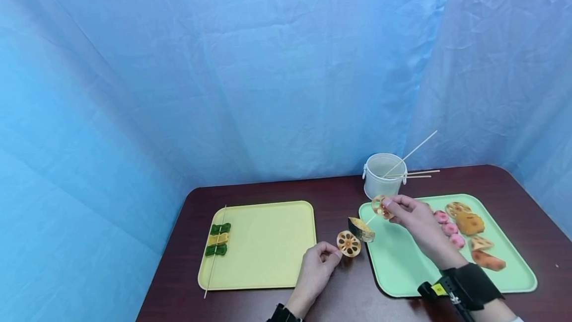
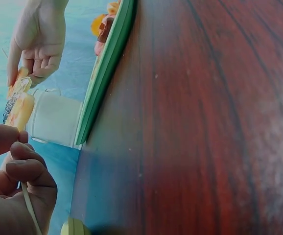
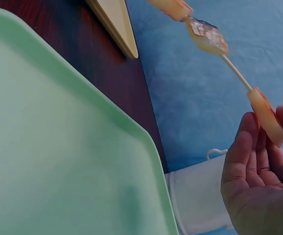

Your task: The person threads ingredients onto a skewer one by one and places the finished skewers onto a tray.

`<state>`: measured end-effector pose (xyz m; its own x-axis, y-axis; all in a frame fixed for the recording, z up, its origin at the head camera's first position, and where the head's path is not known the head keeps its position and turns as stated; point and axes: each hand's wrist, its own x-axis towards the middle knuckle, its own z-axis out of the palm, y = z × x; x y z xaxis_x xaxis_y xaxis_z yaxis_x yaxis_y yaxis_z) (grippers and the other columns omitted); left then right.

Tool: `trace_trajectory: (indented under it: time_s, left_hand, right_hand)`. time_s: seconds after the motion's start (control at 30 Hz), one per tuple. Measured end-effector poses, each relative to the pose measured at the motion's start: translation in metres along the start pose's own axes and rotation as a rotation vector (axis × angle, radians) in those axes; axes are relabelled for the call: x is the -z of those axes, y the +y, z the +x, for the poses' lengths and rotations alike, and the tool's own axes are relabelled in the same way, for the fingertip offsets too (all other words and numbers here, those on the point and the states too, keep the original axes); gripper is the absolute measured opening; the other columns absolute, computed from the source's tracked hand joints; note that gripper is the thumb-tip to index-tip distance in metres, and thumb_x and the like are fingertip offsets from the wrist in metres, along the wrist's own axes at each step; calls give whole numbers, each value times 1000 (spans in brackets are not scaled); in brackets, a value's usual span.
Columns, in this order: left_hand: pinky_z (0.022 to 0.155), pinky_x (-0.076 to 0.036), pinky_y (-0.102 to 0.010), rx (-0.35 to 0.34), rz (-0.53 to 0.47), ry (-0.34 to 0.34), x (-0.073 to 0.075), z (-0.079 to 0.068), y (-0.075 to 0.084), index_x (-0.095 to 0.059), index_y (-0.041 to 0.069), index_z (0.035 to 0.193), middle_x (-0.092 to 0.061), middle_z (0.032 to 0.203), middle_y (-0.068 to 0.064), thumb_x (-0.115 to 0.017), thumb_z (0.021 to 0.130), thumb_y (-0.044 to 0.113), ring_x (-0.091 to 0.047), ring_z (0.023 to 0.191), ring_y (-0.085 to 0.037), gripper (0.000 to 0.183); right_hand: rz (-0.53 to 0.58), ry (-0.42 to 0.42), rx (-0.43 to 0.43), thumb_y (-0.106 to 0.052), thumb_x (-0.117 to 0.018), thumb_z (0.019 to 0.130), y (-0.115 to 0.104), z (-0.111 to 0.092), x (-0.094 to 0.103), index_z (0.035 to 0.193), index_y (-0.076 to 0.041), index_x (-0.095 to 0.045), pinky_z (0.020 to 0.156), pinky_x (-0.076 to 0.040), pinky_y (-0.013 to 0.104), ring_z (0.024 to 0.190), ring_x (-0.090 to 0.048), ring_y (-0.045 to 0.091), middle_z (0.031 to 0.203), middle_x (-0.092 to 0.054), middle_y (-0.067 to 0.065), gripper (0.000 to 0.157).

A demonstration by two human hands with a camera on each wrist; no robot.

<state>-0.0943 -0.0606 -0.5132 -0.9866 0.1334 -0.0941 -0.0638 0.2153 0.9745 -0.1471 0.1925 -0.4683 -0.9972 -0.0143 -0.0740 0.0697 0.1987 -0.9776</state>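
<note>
My left hand (image 1: 316,268) pinches a thin wooden skewer (image 2: 30,208) between thumb and fingers, just behind a lotus root slice (image 1: 348,244). Farther along the skewer sits a dark-skinned pumpkin slice (image 1: 361,229). At the skewer's far end my right hand (image 1: 415,222) grips a second lotus root slice (image 1: 382,207) between thumb and fingers. In the right wrist view, the skewer's tip meets this slice (image 3: 268,117), and a bare stretch of stick separates it from the pumpkin. Both hands hold the skewer above the table, between the two trays.
The yellow tray (image 1: 268,247) bears a finished skewer of green and yellow pieces (image 1: 217,239). On the green tray (image 1: 393,267) lie pink pieces (image 1: 449,228), a lotus root slice (image 1: 458,208) and several brown pieces. A white bucket (image 1: 382,185) behind holds several bare skewers (image 1: 417,148).
</note>
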Motion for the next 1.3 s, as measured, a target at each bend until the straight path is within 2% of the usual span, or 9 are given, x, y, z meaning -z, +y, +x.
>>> trace_trajectory:
  time_s: [0.13, 0.27, 0.5, 0.8, 0.9, 1.13, 1.3]
  left_hand:
    - [43, -31, -16, 0, -20, 3, -1, -1, 2, -68, 9, 83, -52, 57, 2, -66, 87, 16, -42, 46, -2, 8]
    - [43, -30, -16, -9, -23, 9, -2, 0, 2, -68, 9, 83, -51, 57, 6, -66, 87, 17, -40, 46, -2, 9]
    - [43, -28, -16, -15, -25, 21, -3, 0, 3, -68, 9, 83, -48, 56, 9, -66, 86, 16, -38, 46, -1, 8]
    - [43, -28, -16, -17, -24, 38, -4, 0, 1, -68, 9, 83, -50, 56, 8, -67, 86, 15, -39, 46, -2, 7]
    - [43, -30, -16, -20, -20, 39, -4, -1, 1, -68, 9, 83, -53, 58, 7, -67, 85, 14, -41, 47, -1, 6]
    - [52, -43, -19, -49, 102, 64, 0, 1, 2, -68, 14, 81, -59, 70, 9, -68, 85, 15, -53, 56, -3, 5]
    - [51, -41, -18, -19, 74, 67, 0, 1, 4, -67, 12, 83, -60, 70, 9, -68, 86, 18, -53, 56, -2, 7]
  right_hand:
    - [-44, -6, -2, -43, -58, 93, -1, -2, -6, 121, 6, -57, 80, -53, 32, 88, -63, 15, 103, -65, 5, 57]
    - [-55, -10, -5, -43, -58, 93, -2, -4, -11, 115, 6, -58, 81, -52, 39, 86, -62, 13, 101, -64, 7, 54]
    - [-34, -30, 15, -40, -60, 93, -3, -7, -18, 103, 7, -59, 80, -53, 40, 85, -61, 14, 93, -62, 10, 48]
    - [-52, -20, -5, -44, -60, 92, 3, -8, -22, 99, 3, -57, 81, -52, 43, 86, -62, 16, 91, -63, 11, 48]
    - [-51, -23, -12, -44, -61, 91, 5, -7, -23, 97, 2, -57, 81, -52, 43, 87, -63, 18, 92, -64, 11, 47]
    - [-63, -39, -16, -44, -61, 91, 3, -8, -24, 97, 2, -58, 81, -52, 41, 88, -64, 20, 94, -65, 12, 46]
    - [-59, -37, -18, -45, -59, 92, 3, -8, -24, 99, 1, -58, 84, -49, 47, 89, -64, 22, 94, -64, 12, 47]
